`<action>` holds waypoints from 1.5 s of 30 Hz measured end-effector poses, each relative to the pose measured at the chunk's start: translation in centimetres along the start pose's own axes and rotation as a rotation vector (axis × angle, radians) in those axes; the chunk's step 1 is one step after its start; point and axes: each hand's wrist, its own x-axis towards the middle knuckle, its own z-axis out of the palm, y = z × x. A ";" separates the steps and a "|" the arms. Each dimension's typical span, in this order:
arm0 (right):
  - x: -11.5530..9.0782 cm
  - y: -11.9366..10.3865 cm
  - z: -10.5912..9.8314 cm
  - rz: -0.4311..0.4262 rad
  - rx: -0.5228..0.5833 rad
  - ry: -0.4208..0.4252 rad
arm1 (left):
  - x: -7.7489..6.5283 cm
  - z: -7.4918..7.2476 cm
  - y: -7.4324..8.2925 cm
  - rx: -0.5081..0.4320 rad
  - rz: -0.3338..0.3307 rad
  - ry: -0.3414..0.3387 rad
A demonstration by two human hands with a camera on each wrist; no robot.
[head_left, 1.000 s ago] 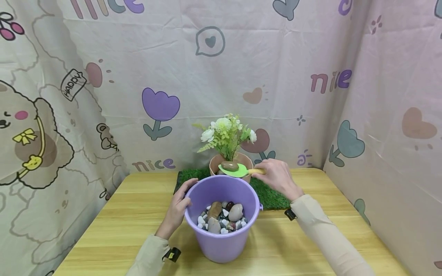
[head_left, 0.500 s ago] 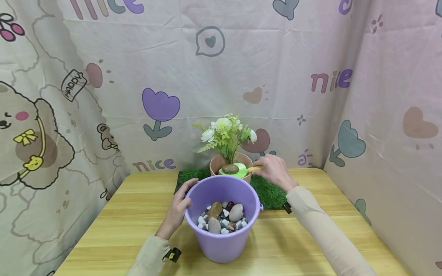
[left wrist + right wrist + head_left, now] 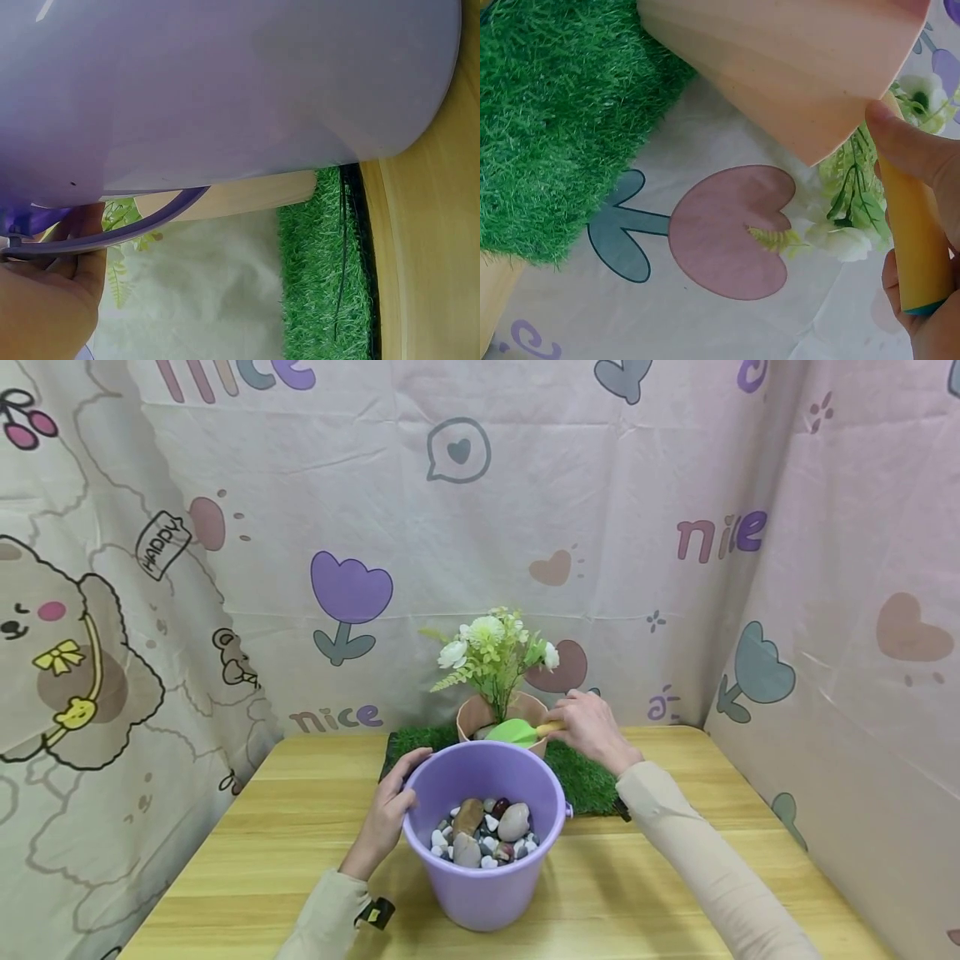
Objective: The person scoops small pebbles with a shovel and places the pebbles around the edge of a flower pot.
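My right hand (image 3: 595, 732) grips the yellow handle (image 3: 916, 232) of a small green trowel (image 3: 512, 732). The trowel's blade is tipped over the mouth of a peach flowerpot (image 3: 531, 707), and no stone shows on it. White flowers with green leaves (image 3: 491, 647) stand in the pot, and part of a stone (image 3: 483, 732) shows inside. With my left hand (image 3: 386, 810) I hold the rim of a purple bucket (image 3: 483, 893), thumb inside; its handle (image 3: 142, 231) crosses that hand in the left wrist view. Pebbles and larger stones (image 3: 480, 835) lie in the bucket.
The pot stands behind the bucket on a mat of artificial grass (image 3: 588, 781). Under everything is a wooden table (image 3: 247, 843). A printed cloth (image 3: 420, 527) hangs behind and at both sides.
The brown stone that lay on the trowel has left the blade. My right hand has turned and tipped the trowel over the pot. My left hand and the bucket keep their place.
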 end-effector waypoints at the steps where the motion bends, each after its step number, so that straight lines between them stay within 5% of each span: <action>1: -0.1 0.0 0.0 0.003 -0.002 0.002 | 0.0 0.0 0.0 0.002 0.000 0.000; 16: -0.6 0.4 0.2 0.140 -0.028 0.070 | 0.0 0.0 -0.1 0.001 0.001 -0.003; 26: -1.1 -0.2 -0.4 0.219 0.085 0.043 | 0.1 0.1 -0.1 0.001 0.011 -0.001; 45: -1.5 -2.1 -1.8 0.175 0.183 0.008 | 0.0 0.0 0.0 -0.004 0.006 -0.002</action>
